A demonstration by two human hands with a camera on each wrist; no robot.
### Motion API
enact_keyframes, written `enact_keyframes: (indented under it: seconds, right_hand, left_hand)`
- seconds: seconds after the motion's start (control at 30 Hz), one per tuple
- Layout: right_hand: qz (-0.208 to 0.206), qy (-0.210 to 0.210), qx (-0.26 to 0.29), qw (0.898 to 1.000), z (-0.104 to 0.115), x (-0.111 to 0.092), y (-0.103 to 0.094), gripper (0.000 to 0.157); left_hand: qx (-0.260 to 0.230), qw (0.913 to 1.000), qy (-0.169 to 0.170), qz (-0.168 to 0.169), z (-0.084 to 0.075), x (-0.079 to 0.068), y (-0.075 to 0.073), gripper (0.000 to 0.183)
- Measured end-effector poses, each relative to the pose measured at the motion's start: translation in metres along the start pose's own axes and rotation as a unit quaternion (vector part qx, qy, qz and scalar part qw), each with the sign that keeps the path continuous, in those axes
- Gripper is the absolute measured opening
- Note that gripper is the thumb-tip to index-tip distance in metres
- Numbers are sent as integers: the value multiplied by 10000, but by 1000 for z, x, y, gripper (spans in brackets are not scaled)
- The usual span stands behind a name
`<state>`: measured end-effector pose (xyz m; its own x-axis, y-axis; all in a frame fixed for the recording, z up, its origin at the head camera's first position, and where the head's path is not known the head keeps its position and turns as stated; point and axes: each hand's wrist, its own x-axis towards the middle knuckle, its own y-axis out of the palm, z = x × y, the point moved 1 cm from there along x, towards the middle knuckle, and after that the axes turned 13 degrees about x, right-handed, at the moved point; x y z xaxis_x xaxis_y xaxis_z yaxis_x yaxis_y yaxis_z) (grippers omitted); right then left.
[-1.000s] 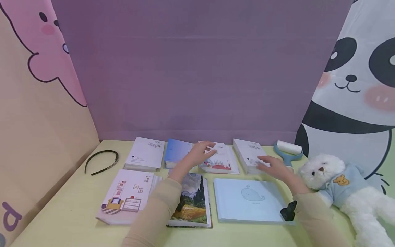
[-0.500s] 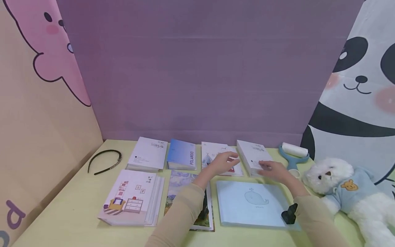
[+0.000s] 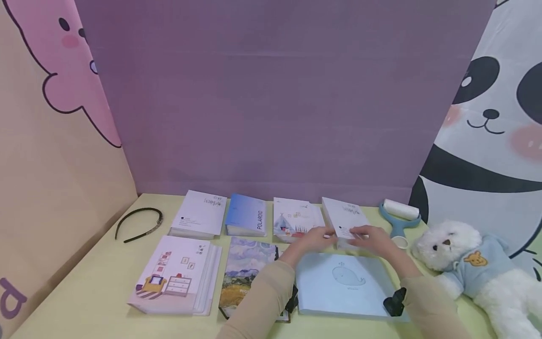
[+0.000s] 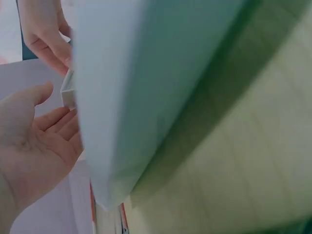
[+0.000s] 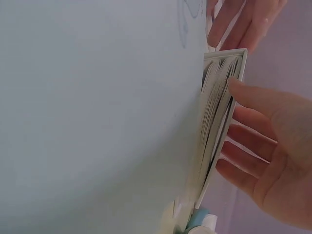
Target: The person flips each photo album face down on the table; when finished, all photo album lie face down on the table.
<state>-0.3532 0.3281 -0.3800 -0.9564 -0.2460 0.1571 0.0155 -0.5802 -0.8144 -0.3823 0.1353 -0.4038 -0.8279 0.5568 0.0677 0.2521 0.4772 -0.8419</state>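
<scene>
At the back right of the table lies a thick white photo album (image 3: 344,214); its page edges (image 5: 214,107) face the right wrist camera. My right hand (image 3: 374,239) touches its near right part, thumb at the cover's edge and fingers loosely extended over the cover. Beside its near left corner is my left hand (image 3: 315,240), palm showing and fingers fairly straight in the left wrist view, where I cannot tell firm contact. A pale blue whale book (image 3: 330,292) lies in front and hides much of both wrist views.
Other albums lie about: a white one (image 3: 201,212), a blue one (image 3: 246,214), a tent-picture one (image 3: 292,214), a room-picture one (image 3: 169,273) and a painting-cover book (image 3: 241,268). A headband (image 3: 158,223) is left; a lint roller (image 3: 400,214) and teddy bear (image 3: 449,240) are right.
My left hand has moved right and toward me, from over the tent-picture album to the white album's near left corner. My right hand stays at that album. The head view has shifted slightly.
</scene>
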Motion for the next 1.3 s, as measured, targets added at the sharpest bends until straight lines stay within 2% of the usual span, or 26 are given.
enact_keyframes:
  seconds: [0.23, 0.43, 0.57, 0.77, 0.97, 1.17, 1.3]
  right_hand:
    - [-141, 15, 130, 9998, -6, 4, 8, 49]
    - [-231, -42, -166, 9996, 0, 9, 8, 46]
    - [-200, 161, -349, 9991, 8, 12, 8, 43]
    - [-155, 85, -640, 9978, 11, 14, 9, 37]
    - [-334, -166, -472, 9982, 4, 15, 6, 37]
    - [-659, -182, 16, 9977, 0, 14, 0, 39]
    - [-895, -160, 352, 9952, 7, 9, -5, 37]
  left_hand:
    - [-228, 9996, -64, 132, 2, 2, 5, 44]
    - [-109, 9994, -4, 320, 2, 3, 3, 48]
    - [-313, 9981, 21, 530, 1, 1, 4, 51]
    - [-394, 9973, 17, 624, -1, -2, 4, 53]
    - [-308, 9986, -127, 406, 0, -2, 4, 50]
    - [-748, 9972, -36, -90, -2, -1, -4, 48]
    - [-1046, 9943, 33, -196, -2, -1, -9, 47]
